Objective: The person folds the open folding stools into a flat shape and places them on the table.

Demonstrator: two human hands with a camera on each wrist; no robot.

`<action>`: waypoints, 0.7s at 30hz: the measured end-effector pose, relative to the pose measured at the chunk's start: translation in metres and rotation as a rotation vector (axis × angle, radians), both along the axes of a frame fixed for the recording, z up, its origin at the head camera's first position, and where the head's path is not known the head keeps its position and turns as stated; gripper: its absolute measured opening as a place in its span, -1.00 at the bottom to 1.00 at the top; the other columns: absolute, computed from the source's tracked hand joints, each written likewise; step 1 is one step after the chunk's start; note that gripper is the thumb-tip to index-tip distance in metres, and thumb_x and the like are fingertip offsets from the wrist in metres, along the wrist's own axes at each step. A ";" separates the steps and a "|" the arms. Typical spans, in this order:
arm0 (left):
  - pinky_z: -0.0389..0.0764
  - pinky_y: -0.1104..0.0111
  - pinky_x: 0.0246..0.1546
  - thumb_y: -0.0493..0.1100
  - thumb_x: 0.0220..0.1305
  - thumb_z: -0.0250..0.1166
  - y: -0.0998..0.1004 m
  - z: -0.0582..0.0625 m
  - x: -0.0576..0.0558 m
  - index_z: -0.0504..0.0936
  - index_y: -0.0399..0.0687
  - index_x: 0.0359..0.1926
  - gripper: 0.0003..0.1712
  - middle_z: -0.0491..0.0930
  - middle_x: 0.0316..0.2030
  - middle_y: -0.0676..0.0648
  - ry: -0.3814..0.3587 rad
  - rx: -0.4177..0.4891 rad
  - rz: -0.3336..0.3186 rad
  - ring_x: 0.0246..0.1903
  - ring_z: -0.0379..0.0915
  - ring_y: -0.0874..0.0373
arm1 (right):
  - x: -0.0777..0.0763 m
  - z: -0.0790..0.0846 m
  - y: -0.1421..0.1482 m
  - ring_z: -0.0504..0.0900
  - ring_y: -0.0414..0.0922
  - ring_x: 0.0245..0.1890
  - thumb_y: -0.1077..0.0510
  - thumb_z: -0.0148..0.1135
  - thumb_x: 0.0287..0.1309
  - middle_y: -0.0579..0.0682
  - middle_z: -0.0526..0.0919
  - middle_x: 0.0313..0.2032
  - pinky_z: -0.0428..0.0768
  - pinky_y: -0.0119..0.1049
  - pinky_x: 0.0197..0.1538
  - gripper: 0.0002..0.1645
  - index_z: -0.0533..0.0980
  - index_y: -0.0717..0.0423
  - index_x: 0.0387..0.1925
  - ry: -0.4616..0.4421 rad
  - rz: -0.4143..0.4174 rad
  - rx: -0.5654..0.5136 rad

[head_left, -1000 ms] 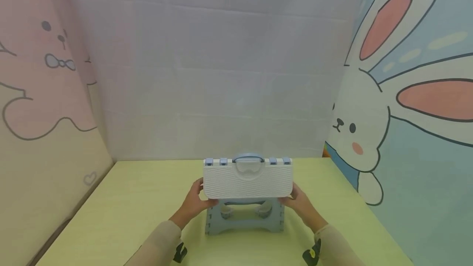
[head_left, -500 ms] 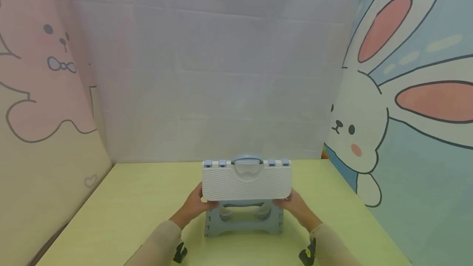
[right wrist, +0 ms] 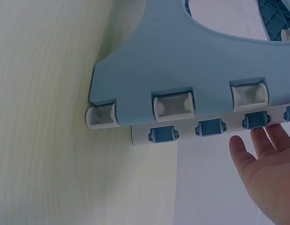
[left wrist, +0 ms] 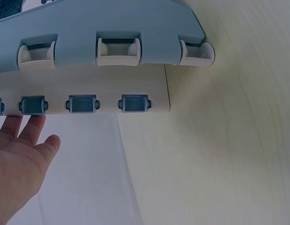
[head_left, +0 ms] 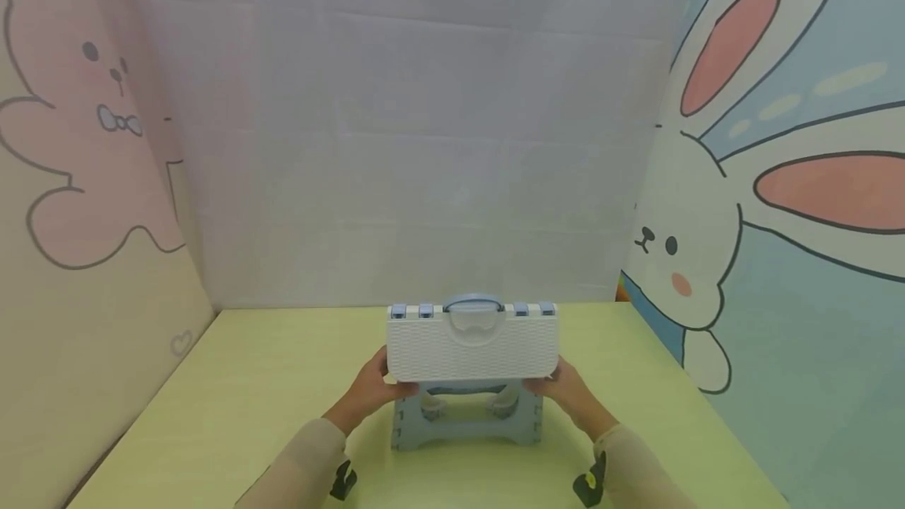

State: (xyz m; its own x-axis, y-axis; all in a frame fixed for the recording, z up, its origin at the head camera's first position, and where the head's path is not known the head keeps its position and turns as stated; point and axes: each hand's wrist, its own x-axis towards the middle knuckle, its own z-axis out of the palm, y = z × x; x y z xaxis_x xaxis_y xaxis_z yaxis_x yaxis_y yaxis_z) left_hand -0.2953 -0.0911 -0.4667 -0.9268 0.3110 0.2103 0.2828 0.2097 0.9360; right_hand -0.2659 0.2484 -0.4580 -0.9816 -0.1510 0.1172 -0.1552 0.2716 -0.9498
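A folding step stool stands on the yellow-green table (head_left: 247, 407), its white textured seat (head_left: 472, 352) tipped up facing me over blue legs (head_left: 467, 424). A blue carry handle (head_left: 474, 305) sits on the seat's top edge. My left hand (head_left: 371, 389) touches the seat's lower left corner and my right hand (head_left: 569, 391) the lower right corner. In the left wrist view the left hand (left wrist: 20, 159) lies with straight fingers against the white hinged edge (left wrist: 88, 84) below the blue leg (left wrist: 102, 28). The right wrist view shows the right hand (right wrist: 269, 173) likewise under the blue leg (right wrist: 191, 61).
Soft panels close the table in: a pink cartoon panel (head_left: 78, 179) on the left, a pale plain one (head_left: 424, 140) behind, and a blue rabbit panel (head_left: 778, 218) on the right. Black wrist-camera straps (head_left: 344, 481) show on both beige sleeves.
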 end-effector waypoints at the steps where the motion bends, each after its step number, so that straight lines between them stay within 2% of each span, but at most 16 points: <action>1: 0.27 -0.20 0.15 -0.27 0.02 0.47 0.000 0.001 0.000 0.26 -0.29 0.32 -0.14 0.37 0.23 -0.29 0.001 -0.001 -0.004 0.25 0.19 -0.30 | 0.000 0.000 0.000 0.15 0.30 0.33 0.17 0.31 0.08 0.31 0.29 0.31 0.28 0.18 0.23 -0.16 0.18 0.31 0.34 -0.001 -0.004 -0.002; 7: 0.31 -0.16 0.14 -0.28 0.04 0.45 -0.001 0.000 0.000 0.24 -0.30 0.32 -0.15 0.38 0.21 -0.29 0.007 -0.001 -0.019 0.22 0.24 -0.27 | 0.002 0.000 -0.003 0.17 0.30 0.32 0.21 0.28 0.08 0.31 0.34 0.27 0.26 0.19 0.24 -0.23 0.23 0.31 0.30 0.014 -0.014 -0.015; 9: 0.34 -0.12 0.12 -0.27 0.04 0.46 0.001 -0.002 -0.002 0.25 -0.29 0.32 -0.16 0.41 0.18 -0.27 0.005 -0.011 -0.005 0.18 0.29 -0.23 | 0.003 -0.001 -0.002 0.17 0.30 0.33 0.21 0.28 0.09 0.31 0.34 0.27 0.25 0.20 0.24 -0.24 0.24 0.31 0.30 0.027 -0.017 -0.021; 14: 0.41 -0.01 0.04 -0.28 0.05 0.44 0.001 -0.002 0.002 0.27 -0.28 0.31 -0.18 0.45 0.12 -0.21 -0.017 -0.028 0.015 0.08 0.35 -0.12 | 0.002 -0.005 -0.003 0.16 0.31 0.33 0.20 0.29 0.10 0.31 0.32 0.28 0.26 0.21 0.24 -0.22 0.22 0.31 0.32 0.031 -0.023 -0.014; 21: 0.41 0.17 -0.07 -0.27 0.06 0.44 -0.001 0.000 0.000 0.28 -0.27 0.29 -0.20 0.47 0.08 -0.18 0.012 -0.059 0.009 0.02 0.37 -0.03 | 0.002 -0.002 -0.004 0.18 0.31 0.31 0.20 0.29 0.08 0.32 0.34 0.27 0.27 0.20 0.23 -0.23 0.23 0.34 0.30 0.033 -0.028 -0.009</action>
